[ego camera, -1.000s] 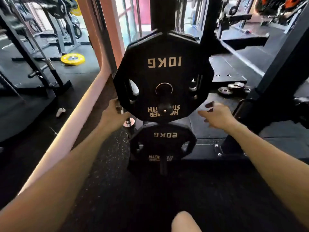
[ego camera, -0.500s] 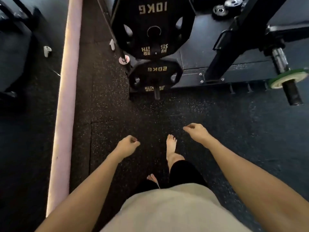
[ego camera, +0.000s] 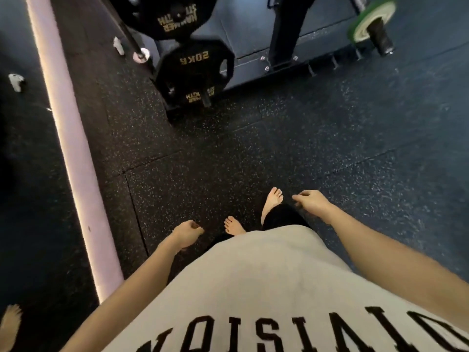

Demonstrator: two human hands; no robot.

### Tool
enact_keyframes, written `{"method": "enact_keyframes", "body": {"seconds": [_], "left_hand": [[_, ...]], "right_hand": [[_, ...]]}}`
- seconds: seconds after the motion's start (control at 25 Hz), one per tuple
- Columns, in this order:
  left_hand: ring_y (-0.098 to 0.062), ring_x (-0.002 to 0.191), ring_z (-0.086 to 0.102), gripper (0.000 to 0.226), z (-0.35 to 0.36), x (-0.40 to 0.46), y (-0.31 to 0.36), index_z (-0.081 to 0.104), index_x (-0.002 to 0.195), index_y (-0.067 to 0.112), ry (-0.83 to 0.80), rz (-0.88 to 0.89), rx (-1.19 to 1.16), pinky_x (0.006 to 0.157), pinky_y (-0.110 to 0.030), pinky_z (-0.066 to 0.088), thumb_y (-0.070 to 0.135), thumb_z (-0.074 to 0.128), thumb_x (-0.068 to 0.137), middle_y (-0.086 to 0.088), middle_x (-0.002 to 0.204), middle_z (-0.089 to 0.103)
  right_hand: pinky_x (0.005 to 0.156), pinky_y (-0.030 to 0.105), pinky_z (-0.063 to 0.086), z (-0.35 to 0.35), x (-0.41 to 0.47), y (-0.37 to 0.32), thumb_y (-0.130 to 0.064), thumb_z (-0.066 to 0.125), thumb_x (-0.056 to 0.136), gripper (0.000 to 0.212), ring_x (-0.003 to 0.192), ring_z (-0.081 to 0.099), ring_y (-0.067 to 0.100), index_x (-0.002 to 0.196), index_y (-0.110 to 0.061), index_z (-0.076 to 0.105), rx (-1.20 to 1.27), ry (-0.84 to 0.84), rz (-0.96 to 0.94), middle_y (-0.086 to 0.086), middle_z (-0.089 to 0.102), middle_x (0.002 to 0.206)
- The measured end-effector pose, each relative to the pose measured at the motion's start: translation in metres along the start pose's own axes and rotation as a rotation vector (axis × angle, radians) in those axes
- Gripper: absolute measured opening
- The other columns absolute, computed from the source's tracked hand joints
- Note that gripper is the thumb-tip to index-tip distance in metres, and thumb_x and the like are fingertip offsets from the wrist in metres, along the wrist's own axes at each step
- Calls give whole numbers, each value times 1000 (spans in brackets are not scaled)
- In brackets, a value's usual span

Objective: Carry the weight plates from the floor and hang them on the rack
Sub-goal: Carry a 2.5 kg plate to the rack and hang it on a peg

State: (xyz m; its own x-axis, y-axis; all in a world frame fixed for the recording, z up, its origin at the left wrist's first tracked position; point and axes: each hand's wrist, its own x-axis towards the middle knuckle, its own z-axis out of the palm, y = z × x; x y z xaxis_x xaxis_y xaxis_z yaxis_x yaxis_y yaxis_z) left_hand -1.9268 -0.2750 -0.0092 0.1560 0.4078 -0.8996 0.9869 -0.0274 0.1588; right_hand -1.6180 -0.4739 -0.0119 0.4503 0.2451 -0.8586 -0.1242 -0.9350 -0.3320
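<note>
Fingers of both hands are loosely curled and nothing is gripped: the left hand (ego camera: 186, 233) hangs at lower centre, the right hand (ego camera: 311, 202) just right of it, both above the speckled black rubber floor (ego camera: 228, 153). Two black lobed weight plates, one (ego camera: 194, 72) below the other (ego camera: 175, 17), are seen hung on the black steel rack (ego camera: 284, 34) at the top of the frame. Empty hands suggest no plate is being carried, and none lying on the floor is shown.
</note>
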Motion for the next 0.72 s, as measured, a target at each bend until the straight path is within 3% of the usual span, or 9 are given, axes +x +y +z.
{"method": "enact_keyframes", "body": {"seconds": [0.2, 0.32, 0.56, 0.72], "left_hand": [[-22, 88, 59, 30, 7, -11, 61, 58, 121, 14, -35, 102, 103, 64, -29, 49, 32, 53, 97, -12, 112, 64], [-20, 86, 59, 25, 41, -21, 132, 59, 119, 17, -50, 190, 198, 67, -31, 49, 30, 52, 98, -10, 108, 65], [-13, 82, 58, 23, 172, -54, 277, 56, 120, 18, -105, 352, 464, 70, -28, 48, 27, 53, 99, -1, 99, 61], [-17, 96, 58, 26, 260, -81, 354, 59, 122, 16, -147, 468, 679, 84, -30, 47, 26, 54, 99, -5, 117, 63]], "right_hand": [[61, 30, 46, -29, -23, 93, -29, 57, 96, 15, 74, 61, 22, 88, -17, 62, 303, 82, 88, 10, 68, 91], [54, 24, 40, -44, -42, 164, -28, 58, 95, 15, 66, 58, 20, 92, -14, 62, 426, 122, 167, 9, 66, 84], [52, 20, 38, -99, -73, 306, -21, 57, 95, 17, 54, 53, 16, 79, -16, 57, 701, 162, 304, 6, 59, 71], [55, 20, 41, -157, -87, 391, -18, 53, 96, 17, 51, 51, 12, 80, -15, 54, 848, 202, 359, 5, 55, 73]]}}
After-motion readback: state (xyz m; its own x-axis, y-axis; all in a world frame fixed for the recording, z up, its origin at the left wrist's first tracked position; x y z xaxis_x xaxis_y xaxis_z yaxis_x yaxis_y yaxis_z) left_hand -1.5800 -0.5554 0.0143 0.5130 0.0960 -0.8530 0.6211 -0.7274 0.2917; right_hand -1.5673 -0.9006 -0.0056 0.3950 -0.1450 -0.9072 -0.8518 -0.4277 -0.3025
